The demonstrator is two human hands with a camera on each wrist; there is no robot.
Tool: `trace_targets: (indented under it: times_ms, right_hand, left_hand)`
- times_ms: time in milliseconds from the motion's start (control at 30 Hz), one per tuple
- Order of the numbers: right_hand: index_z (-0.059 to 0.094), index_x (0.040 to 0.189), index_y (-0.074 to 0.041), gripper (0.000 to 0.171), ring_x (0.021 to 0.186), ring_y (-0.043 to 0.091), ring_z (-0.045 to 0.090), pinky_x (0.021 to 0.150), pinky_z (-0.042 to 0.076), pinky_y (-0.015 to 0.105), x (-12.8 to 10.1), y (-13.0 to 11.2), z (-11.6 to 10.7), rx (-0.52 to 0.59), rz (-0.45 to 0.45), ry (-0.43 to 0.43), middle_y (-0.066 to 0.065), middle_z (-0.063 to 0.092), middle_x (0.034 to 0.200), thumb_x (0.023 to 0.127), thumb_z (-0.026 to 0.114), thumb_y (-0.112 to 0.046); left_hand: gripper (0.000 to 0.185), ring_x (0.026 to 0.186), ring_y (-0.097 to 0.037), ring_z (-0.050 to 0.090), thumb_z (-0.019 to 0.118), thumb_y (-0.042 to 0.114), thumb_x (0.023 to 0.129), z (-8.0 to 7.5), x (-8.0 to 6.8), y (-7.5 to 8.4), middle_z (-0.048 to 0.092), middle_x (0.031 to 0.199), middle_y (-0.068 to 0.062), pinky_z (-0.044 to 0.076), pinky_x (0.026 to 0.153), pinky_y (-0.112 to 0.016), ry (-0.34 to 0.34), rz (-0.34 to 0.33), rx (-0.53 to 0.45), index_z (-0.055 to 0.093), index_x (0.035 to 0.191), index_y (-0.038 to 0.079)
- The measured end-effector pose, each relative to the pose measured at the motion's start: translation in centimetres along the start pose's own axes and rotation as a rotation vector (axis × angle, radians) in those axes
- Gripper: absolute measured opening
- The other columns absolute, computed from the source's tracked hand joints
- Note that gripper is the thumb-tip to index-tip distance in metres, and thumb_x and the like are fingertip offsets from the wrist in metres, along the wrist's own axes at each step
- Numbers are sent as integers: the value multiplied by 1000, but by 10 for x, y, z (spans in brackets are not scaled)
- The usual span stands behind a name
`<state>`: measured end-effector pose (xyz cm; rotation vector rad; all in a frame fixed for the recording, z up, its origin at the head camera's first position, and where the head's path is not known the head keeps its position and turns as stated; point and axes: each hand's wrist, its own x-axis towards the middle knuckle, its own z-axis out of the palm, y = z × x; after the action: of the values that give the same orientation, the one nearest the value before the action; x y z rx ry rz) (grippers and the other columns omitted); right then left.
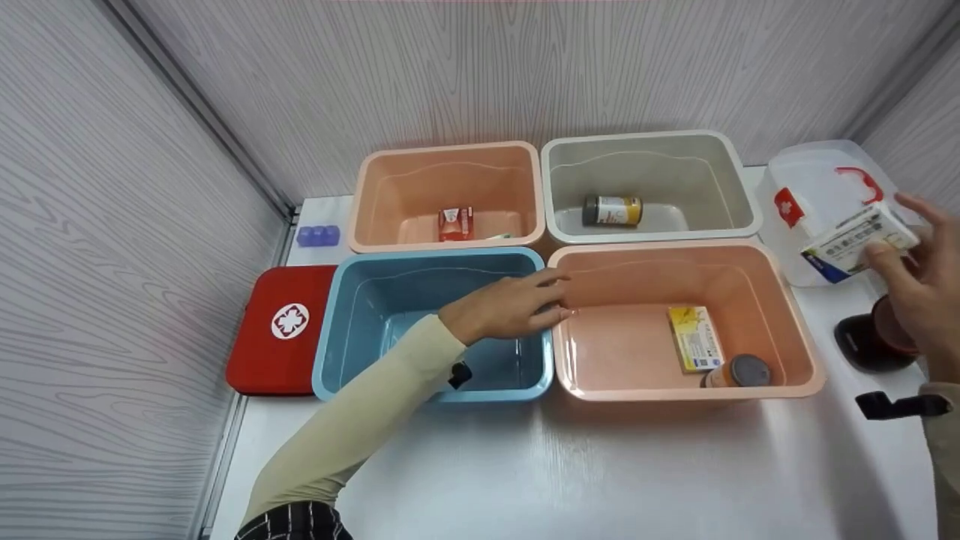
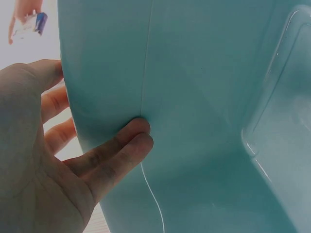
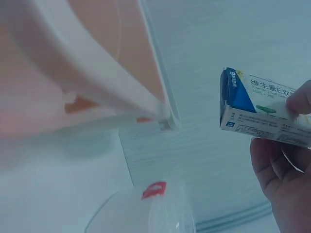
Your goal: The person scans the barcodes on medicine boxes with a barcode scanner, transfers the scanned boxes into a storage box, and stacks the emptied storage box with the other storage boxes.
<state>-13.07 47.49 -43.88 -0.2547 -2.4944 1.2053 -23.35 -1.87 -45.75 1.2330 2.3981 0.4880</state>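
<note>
- Lots of smooth, shiny plastic going on here: a blue bin (image 1: 435, 256) is sitting near left, a peach bin (image 1: 675, 394) near right, a second peach one (image 1: 450, 151) far left and an off-white bin (image 1: 637, 140) far right, all with rounded corners.
- A flat red case (image 1: 262, 349) with a white cross badge is lying left of the blue bin, and a see-through plastic case (image 1: 810, 165) with a red handle is resting far right.
- Inside the near peach bin, a yellow-and-white carton (image 1: 694, 337) is lying beside a dark-lidded jar (image 1: 748, 371), both toward the right, so bare floor is showing to their left.
- Edges: the bin rims are running close together, open tops facing up, with the white table (image 1: 600, 465) stretching along the near side.
- The left hand (image 1: 517, 304) is straddling the blue bin's right rim, fingers loosely spread, two of them resting against the inside wall.
- The right hand (image 1: 930, 289) is pinching a small white box (image 1: 844, 247), crisp-cornered with a blue end; thumb is pressing one face, other fingers are supporting the opposite side.
- That box is tilting in the air, right of the near peach bin, its blue end poking out left past the fingers.
</note>
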Motion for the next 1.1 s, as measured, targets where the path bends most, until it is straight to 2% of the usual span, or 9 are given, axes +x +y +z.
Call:
trace_targets:
  times_ms: [100,200,333,433,467,600,700,867,1100]
  right_hand:
    - [41,165,-37,54,113,-6,61,106,48,11,-7,17,-8,-31,92,151,1,67,145,115,56,-26]
    - [49,160,-37,48,103,-6,61,95,48,8,-16,41,-11,-27,150,248,-9,68,136,114,58,-27]
    - [48,161,-39,48,122,2,61,100,49,9,-29,65,-13,13,243,266,2,57,160,115,54,-27]
    - [48,161,-37,47,131,7,58,97,51,7,-41,81,-10,70,302,262,8,48,168,117,50,-24]
    - [49,161,-34,46,132,8,58,94,51,5,-45,86,-8,137,306,264,9,47,169,117,49,-22]
    - [50,159,-23,45,127,11,57,88,57,9,-58,107,2,593,348,266,4,43,166,116,51,-15]
    - [49,158,-23,47,123,12,57,85,60,14,-67,117,10,815,407,287,0,42,160,113,57,-12]
    - [47,157,-24,53,117,12,62,81,62,16,-80,129,22,874,446,281,-3,48,145,110,62,-7]
    - [42,159,-33,60,116,9,65,84,64,21,-94,141,32,1015,516,193,-11,40,151,108,68,-15]
  left_hand:
    - [45,147,-29,56,43,46,116,0,0,0,32,179,-5,48,123,-50,0,4,-6,57,155,27]
    - [45,149,-29,54,44,46,116,0,0,0,33,178,-5,47,124,-50,-1,7,-10,57,154,28]
    - [45,149,-29,56,44,46,116,0,-1,1,34,178,-6,47,124,-50,6,8,2,57,155,27]
    - [45,148,-29,57,44,46,116,1,-1,0,34,178,-6,47,125,-49,10,13,6,57,154,26]
    - [44,147,-29,57,44,46,117,1,0,0,34,178,-7,47,125,-49,13,18,7,58,153,26]
    - [42,145,-29,59,44,44,117,3,0,-1,34,178,-7,49,123,-49,19,25,5,60,150,25]
    - [43,145,-30,58,44,44,117,3,0,0,35,177,-8,49,123,-49,19,30,9,58,153,25]
    - [46,149,-31,56,44,45,117,2,-1,0,34,177,-8,47,125,-50,13,32,3,55,157,26]
    - [43,150,-29,54,44,45,117,1,0,-1,34,178,-7,46,125,-49,13,29,6,58,153,27]
